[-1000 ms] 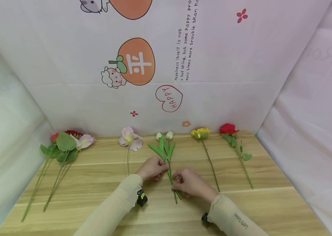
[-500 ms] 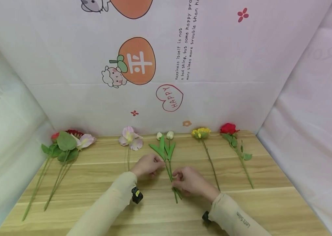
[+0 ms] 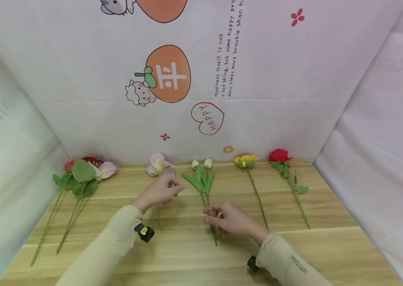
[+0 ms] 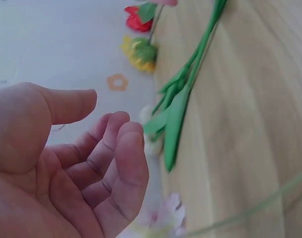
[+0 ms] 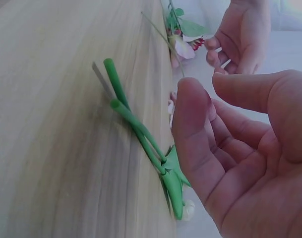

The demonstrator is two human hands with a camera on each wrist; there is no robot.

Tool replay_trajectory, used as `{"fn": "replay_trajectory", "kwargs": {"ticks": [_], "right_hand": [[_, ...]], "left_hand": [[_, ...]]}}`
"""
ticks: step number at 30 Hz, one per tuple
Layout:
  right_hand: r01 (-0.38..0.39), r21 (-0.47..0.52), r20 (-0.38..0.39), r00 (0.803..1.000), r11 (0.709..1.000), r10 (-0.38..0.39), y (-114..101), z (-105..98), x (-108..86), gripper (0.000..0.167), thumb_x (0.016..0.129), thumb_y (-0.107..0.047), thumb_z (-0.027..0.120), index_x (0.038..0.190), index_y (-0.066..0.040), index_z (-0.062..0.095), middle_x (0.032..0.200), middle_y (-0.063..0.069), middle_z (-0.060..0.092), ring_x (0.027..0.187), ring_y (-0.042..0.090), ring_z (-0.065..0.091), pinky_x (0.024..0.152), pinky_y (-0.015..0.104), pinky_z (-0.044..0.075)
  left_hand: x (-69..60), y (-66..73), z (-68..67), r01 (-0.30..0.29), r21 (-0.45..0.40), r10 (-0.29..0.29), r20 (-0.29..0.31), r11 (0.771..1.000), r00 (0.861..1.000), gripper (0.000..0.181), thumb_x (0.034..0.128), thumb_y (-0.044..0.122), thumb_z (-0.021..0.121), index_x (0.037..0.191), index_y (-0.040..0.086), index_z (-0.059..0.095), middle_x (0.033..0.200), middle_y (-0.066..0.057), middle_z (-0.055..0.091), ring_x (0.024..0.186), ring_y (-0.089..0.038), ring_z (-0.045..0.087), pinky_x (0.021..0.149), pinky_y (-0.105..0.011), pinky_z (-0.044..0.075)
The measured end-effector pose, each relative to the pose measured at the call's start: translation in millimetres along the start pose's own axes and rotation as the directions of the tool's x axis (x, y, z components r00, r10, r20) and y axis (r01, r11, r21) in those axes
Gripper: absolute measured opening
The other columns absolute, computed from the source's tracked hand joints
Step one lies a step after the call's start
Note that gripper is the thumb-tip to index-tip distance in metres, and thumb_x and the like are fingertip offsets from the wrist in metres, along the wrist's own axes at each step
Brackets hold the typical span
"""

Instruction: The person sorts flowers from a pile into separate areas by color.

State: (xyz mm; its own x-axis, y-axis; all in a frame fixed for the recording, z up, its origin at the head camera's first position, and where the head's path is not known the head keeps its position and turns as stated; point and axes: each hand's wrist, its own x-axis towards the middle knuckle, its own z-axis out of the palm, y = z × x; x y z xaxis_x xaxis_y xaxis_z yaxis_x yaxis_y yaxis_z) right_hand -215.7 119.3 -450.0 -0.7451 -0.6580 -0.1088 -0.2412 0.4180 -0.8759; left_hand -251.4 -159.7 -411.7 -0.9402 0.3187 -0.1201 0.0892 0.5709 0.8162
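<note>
Two white tulips (image 3: 207,163) with green leaves lie mid-table, their green stems (image 5: 136,130) crossing on the wood. My right hand (image 3: 231,218) hovers just above these stems, fingers loosely bent and holding nothing; the right wrist view shows them apart from the stems. Left of the tulips, my left hand (image 3: 161,190) is raised over the stem of a pale pink flower (image 3: 158,163) and hides part of it. In the left wrist view its fingers (image 4: 132,163) are relaxed, with nothing between thumb and fingertips.
A yellow flower (image 3: 246,160) and a red rose (image 3: 279,155) lie to the right. At the far left several flowers are grouped, among them a pale pink one (image 3: 106,170) and large green leaves (image 3: 83,170). A printed white cloth (image 3: 266,79) stands behind the wooden table (image 3: 194,262).
My left hand has left the tulip stems and moved left over the pink flower's stem. The right hand has lifted slightly from the tulip stems, its fingers looser.
</note>
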Motion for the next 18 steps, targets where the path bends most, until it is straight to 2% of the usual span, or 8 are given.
{"fn": "replay_trajectory", "kwargs": {"ticks": [3,9,13,18], "right_hand": [[0.001,0.015,0.006,1.0,1.0,-0.001,-2,0,-0.3,0.034,0.102,-0.017,0.064,0.13,0.002,0.063,0.093,0.021,0.063,0.057,0.019,0.061,0.05,0.042,0.059],[0.02,0.024,0.025,0.999,1.0,-0.02,-4,-1,0.9,0.033,0.103,-0.019,0.062,0.13,0.001,0.063,0.097,0.02,0.063,0.058,0.02,0.062,0.052,0.047,0.06],[0.024,0.032,0.034,0.999,0.999,-0.025,-4,0,2.6,0.034,0.104,-0.02,0.062,0.13,0.001,0.063,0.1,0.015,0.063,0.059,0.02,0.063,0.052,0.047,0.06],[0.032,0.025,0.033,0.999,0.999,-0.033,-4,2,5.2,0.034,0.104,-0.02,0.062,0.13,0.001,0.063,0.1,0.008,0.062,0.059,0.02,0.063,0.052,0.046,0.06]], "left_hand": [[-8.3,-3.1,-15.3,0.003,0.003,-0.003,-0.019,1.0,1.0,0.029,0.1034,0.031,0.062,0.106,0.002,0.066,0.089,-0.016,0.065,0.061,-0.021,0.06,0.062,-0.045,0.061],[-25.8,-10.2,-48.0,0.05,-0.001,-0.05,-0.061,0.999,0.997,0.035,0.1058,0.033,0.057,0.113,-0.001,0.062,0.093,-0.013,0.065,0.071,-0.024,0.063,0.061,-0.034,0.059],[-37.6,-12.7,-72.0,0.063,-0.006,-0.064,-0.097,0.998,0.993,0.037,0.1066,0.031,0.055,0.119,-0.003,0.061,0.094,-0.013,0.063,0.073,-0.024,0.061,0.062,-0.035,0.058],[-51.9,-20.8,-98.8,0.108,0.056,-0.1,-0.143,0.993,0.985,0.051,0.106,0.04,0.054,0.127,-0.006,0.058,0.099,-0.014,0.065,0.075,-0.023,0.064,0.065,-0.037,0.06]]}}
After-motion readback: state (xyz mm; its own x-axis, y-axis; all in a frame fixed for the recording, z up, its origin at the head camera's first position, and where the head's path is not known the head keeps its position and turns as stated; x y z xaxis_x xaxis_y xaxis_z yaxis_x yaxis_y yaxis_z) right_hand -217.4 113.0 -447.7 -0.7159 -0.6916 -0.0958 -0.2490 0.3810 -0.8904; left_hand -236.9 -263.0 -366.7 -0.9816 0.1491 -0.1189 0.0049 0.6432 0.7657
